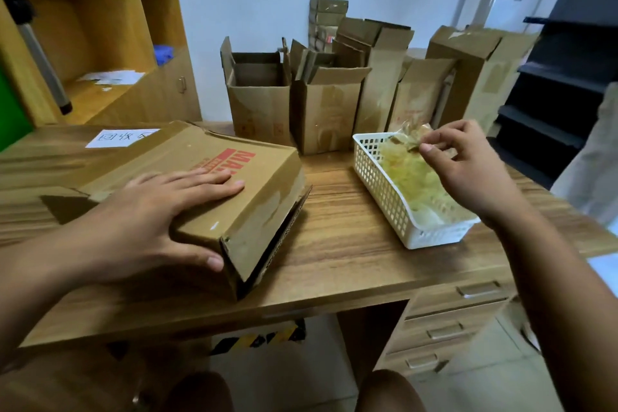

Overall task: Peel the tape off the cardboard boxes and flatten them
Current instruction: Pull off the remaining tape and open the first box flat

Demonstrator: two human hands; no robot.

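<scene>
The job looks partway through. The white basket [378, 184] on the desk [351, 244] holds a loose heap of tape [411, 177], yellowish and crumpled, filling most of it, so a good deal of peeling seems done already. Above the basket's far end the right hand [468, 170] pinches a strip of tape [413, 135] between thumb and forefinger, its other fingers loosely curled. The strip hangs just over the heap, and dropping it in looks like the step in hand.

To the left of the basket lies the box [254, 204] being worked on, tipped on its side with its near end open and one flap hanging toward the desk. The left hand [160, 211] presses flat on top of it, fingers straight and thumb against the near edge. The box is not yet flattened. Shiny patches on the side facing the basket may be tape left on, though that cannot be told for sure.

Behind the basket, toward the wall, a row of standing boxes [327, 110] waits with flaps up. One or two seem to have folded cardboard tucked inside; the rest of their contents are hidden. All of them are left to flatten.
</scene>
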